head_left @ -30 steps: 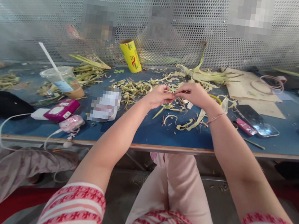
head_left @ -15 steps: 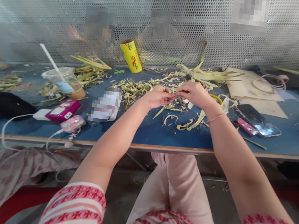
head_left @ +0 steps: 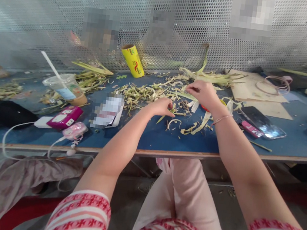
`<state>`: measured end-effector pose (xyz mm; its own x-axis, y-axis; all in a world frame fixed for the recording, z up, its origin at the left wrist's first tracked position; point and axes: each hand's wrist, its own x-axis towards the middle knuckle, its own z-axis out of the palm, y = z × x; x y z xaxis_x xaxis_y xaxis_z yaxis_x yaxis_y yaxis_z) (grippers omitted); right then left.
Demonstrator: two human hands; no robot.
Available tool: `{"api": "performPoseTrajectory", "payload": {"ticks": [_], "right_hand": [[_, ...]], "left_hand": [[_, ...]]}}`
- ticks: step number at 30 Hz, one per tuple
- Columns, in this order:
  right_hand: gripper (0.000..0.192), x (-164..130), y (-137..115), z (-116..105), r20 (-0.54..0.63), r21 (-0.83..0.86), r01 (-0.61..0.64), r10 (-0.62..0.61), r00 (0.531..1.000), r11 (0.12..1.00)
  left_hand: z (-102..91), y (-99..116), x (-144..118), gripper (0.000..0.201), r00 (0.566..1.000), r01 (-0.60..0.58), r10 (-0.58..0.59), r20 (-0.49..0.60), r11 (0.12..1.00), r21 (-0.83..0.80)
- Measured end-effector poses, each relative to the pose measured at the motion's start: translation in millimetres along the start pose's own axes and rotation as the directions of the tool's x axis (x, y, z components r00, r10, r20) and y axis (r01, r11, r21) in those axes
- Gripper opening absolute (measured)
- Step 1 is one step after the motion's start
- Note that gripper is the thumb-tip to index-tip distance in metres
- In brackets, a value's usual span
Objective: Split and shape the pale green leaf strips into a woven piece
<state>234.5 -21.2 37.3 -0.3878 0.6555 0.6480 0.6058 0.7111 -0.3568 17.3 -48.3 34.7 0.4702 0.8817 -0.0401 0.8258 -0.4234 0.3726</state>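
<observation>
My left hand [head_left: 162, 106] rests low on the blue table [head_left: 150, 137], fingers pinched on one end of a thin pale-green leaf strip [head_left: 184, 95]. My right hand [head_left: 203, 92] is raised a little farther back and pinches the strip's other end, so the strip runs between the two hands. Under and around them lie curled leaf scraps [head_left: 188, 126] and a heap of shredded green bits [head_left: 139, 91]. A bundle of long leaves [head_left: 214, 77] lies just beyond my right hand.
A yellow roll [head_left: 133, 61] leans on the perforated metal screen [head_left: 181, 21]. A plastic cup with straw [head_left: 66, 87], pink gadgets [head_left: 65, 117] and white cables sit left. A phone [head_left: 263, 123], cardboard sheets [head_left: 254, 92] and a coiled band [head_left: 276, 84] lie right. People sit behind the screen.
My hands were together, both pinching at one spot. Now they have drawn apart: the left dropped toward the table, the right moved back and right, with the strip stretched between them.
</observation>
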Motion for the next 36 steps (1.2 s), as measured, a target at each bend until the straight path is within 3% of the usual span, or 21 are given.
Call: {"api": "performPoseTrajectory", "payload": {"ticks": [4, 6, 8, 10, 12, 14, 17, 23, 28, 36], "right_hand": [[0.022, -0.3, -6.1, 1.4, 0.005, 0.059, -0.027, 0.027, 1.0, 0.998], [0.021, 0.1, -10.8, 2.6, -0.019, 0.13, -0.064, 0.067, 0.998, 0.989], [0.021, 1.2, -14.7, 4.3, -0.05, 0.223, -0.11, 0.124, 0.991, 0.969], [0.023, 2.9, -17.6, 6.3, -0.081, 0.352, -0.153, 0.193, 0.978, 0.923], [0.023, 4.5, -20.0, 8.3, -0.108, 0.488, -0.175, 0.258, 0.96, 0.855], [0.025, 5.3, -23.1, 10.3, -0.114, 0.586, -0.183, 0.304, 0.946, 0.79], [0.029, 5.1, -30.0, 13.2, -0.136, 0.602, -0.177, 0.318, 0.938, 0.779], [0.03, 2.8, -40.5, 14.1, -0.102, 0.634, -0.2, 0.337, 0.936, 0.747], [0.03, 3.2, -34.2, 18.2, -0.091, 0.677, -0.185, 0.331, 0.939, 0.713], [0.027, 4.6, -28.6, 23.9, -0.148, 0.623, -0.116, 0.262, 0.954, 0.774]], "left_hand": [[7.6, -0.1, 5.6, 0.016, 0.999, -0.022, 0.02, -0.033, 0.997, -0.074], [6.7, 0.1, 6.9, 0.015, 0.991, -0.049, 0.026, -0.129, 0.983, -0.178], [4.5, 0.6, 7.8, 0.016, 0.955, -0.123, 0.032, -0.295, 0.947, -0.296], [3.3, 1.3, 9.2, 0.019, 0.887, -0.242, 0.028, -0.461, 0.878, -0.414], [4.0, 1.8, 11.3, 0.021, 0.838, -0.352, 0.005, -0.545, 0.77, -0.533], [6.0, 2.6, 13.3, 0.022, 0.839, -0.405, -0.02, -0.543, 0.643, -0.65], [8.8, 4.9, 13.6, 0.024, 0.857, -0.43, -0.022, -0.515, 0.521, -0.737], [9.3, 9.3, 9.4, 0.025, 0.836, -0.418, -0.072, -0.543, 0.558, -0.717], [8.6, 7.4, 11.3, 0.024, 0.777, -0.438, -0.16, -0.609, 0.558, -0.705], [7.9, 5.2, 10.9, 0.022, 0.732, -0.51, -0.028, -0.681, 0.639, -0.575]]}}
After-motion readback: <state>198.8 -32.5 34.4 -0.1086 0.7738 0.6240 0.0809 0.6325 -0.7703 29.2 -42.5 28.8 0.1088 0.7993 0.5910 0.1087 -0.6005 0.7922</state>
